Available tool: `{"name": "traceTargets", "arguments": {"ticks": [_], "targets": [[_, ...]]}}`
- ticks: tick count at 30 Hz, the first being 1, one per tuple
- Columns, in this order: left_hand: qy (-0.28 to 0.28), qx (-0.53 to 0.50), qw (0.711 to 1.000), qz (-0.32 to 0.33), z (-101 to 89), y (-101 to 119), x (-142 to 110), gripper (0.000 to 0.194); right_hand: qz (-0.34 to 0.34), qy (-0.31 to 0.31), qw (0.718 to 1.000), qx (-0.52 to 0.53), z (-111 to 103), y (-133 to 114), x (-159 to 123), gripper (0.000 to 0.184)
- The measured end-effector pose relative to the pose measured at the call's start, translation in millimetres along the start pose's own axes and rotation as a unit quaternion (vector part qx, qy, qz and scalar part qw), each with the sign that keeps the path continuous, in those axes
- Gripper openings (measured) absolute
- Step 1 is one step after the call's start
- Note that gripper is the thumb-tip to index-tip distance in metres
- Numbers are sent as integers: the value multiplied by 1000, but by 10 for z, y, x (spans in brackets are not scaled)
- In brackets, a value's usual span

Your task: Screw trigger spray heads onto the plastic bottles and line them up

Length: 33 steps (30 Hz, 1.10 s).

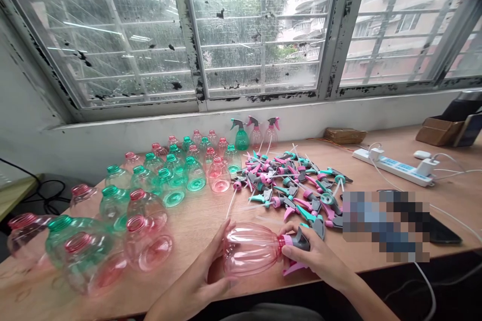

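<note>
A clear pink spray bottle (251, 249) lies on its side above the table's front edge, its neck toward the right. My left hand (211, 266) is wrapped around the bottle's base end. At the neck, my right hand (314, 251) grips the pink-and-grey trigger sprayer (295, 241), whose pink collar sits against the bottle's mouth. Whether the collar is threaded tight I cannot tell. Just behind lies a pile of loose trigger sprayers (286, 180) in pink, teal and grey, with white tubes. To the left stand several open pink and green bottles (194, 173).
Three bottles with sprayers fitted (256, 133) stand against the wall under the window. On the right are a white power strip (395, 165) with plugs and cables, a brown package (344, 135), a cardboard box (439, 130) and a dark flat device (444, 230), partly blurred out.
</note>
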<state>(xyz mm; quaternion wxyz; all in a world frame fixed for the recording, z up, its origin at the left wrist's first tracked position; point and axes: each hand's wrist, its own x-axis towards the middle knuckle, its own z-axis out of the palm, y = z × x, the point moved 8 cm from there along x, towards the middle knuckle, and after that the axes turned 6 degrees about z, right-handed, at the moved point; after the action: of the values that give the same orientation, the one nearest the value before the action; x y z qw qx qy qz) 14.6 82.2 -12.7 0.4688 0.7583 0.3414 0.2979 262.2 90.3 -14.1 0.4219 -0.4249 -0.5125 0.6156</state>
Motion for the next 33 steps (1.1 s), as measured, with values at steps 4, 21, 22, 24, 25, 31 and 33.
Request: {"name": "traceTargets", "arguments": {"ticks": [4, 21, 22, 24, 25, 31, 33], "targets": [[0, -12, 1000, -14, 8, 31, -9, 93, -1, 0, 1000, -16, 6, -20, -6, 46], [-16, -95, 995, 14, 56, -25, 12, 99, -2, -12, 1000, -4, 12, -5, -9, 45], [-16, -111, 994, 15, 60, 2, 15, 101, -5, -11, 1000, -7, 9, -11, -8, 44], [-10, -127, 992, 11, 52, 65, 21, 98, -10, -11, 1000, -12, -1, -8, -6, 43], [-6, -126, 992, 5, 45, 87, 23, 93, -11, -11, 1000, -13, -7, -1, -4, 42], [-11, -44, 999, 8, 33, 53, 10, 90, -8, -8, 1000, 0, -14, 29, -5, 41], [-7, -36, 999, 18, 37, 34, 1, 88, -6, -16, 1000, 3, 12, 16, -4, 42]]}}
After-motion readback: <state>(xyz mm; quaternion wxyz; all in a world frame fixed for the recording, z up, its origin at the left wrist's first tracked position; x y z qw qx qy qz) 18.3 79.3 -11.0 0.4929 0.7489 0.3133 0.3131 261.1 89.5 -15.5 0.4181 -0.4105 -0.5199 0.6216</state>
